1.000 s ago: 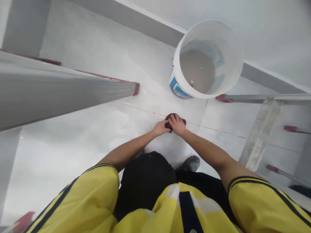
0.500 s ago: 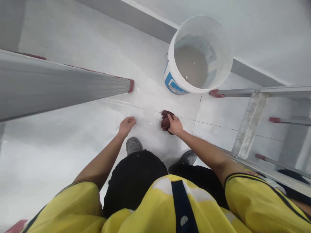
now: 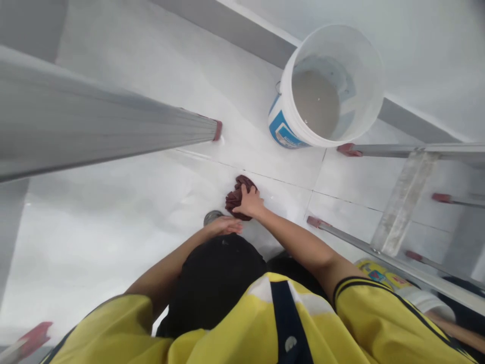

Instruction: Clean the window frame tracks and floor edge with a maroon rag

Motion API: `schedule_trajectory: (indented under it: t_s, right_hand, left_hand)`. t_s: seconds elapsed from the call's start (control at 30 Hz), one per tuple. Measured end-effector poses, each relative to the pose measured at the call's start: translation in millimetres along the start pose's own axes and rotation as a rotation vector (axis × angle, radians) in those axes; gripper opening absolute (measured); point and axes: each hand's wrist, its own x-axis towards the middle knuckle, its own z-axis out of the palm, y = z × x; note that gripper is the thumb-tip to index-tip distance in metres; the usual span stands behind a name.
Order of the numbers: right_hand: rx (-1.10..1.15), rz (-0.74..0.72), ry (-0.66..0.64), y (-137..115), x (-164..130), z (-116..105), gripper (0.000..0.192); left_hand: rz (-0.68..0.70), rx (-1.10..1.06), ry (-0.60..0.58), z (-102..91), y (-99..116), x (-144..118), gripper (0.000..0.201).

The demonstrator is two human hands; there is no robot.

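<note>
The right hand [image 3: 250, 203] has slid the dark red rag [image 3: 238, 196] leftward and nearer across the floor tile [image 3: 265, 167] since half a second ago, when it sat closer to the grout line running toward the bucket. The left hand [image 3: 224, 225] has also come in — then it was spread on the tile well to the left of the rag, now it lies near the person's knee, just beside the rag's near edge, fingers flat and together, holding nothing that can be seen. The right hand's fingers are pressed down over the bunched rag, gripping it against the floor.

Judging from that shift, the wiping stroke is working back toward the body, so the patch of tile farther out, toward the white plastic bucket [image 3: 333, 86], looks already covered. The bucket stands far right against the wall base, part-filled with a pale grey liquid, well apart from the rag. An aluminium ladder rail [image 3: 113, 136] with a red foot cap crosses the left, and another ladder's legs [image 3: 401, 202] lie on the right — both are clear of the hands. A shoe toe [image 3: 212, 217] shows just left of the left hand.
</note>
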Motion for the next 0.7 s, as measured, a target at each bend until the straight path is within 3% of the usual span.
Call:
schedule_trajectory:
  t_s: [0.1, 0.27, 0.4, 0.5, 0.6, 0.7]
  right_hand:
    - [0.029, 0.005, 0.089, -8, 6, -12, 0.088]
    - [-0.006, 0.011, 0.186, -22, 19, 1, 0.074]
    - [0.119, 0.055, 0.334, -1, 9, 20, 0.057]
    - [0.32, 0.226, 0.525, 34, -11, 38, 0.06]
    - [0.494, 0.48, 0.698, 69, -25, 56, 0.061]
    - [0.659, 0.737, 0.758, 89, -17, 60, 0.067]
  left_hand:
    - [-0.024, -0.14, -0.145, 15.5, 4, 15, 0.04]
    - [-0.174, -0.358, -0.13, 13.2, 8, 32, 0.047]
    - [-0.199, -0.435, -0.169, 5.8, 6, 34, 0.069]
    - [-0.243, -0.401, -0.103, 8.3, 6, 39, 0.08]
    - [-0.297, -0.329, -0.053, 19.5, 10, 51, 0.072]
    - [-0.347, -0.242, -0.083, 34.6, 18, 64, 0.062]
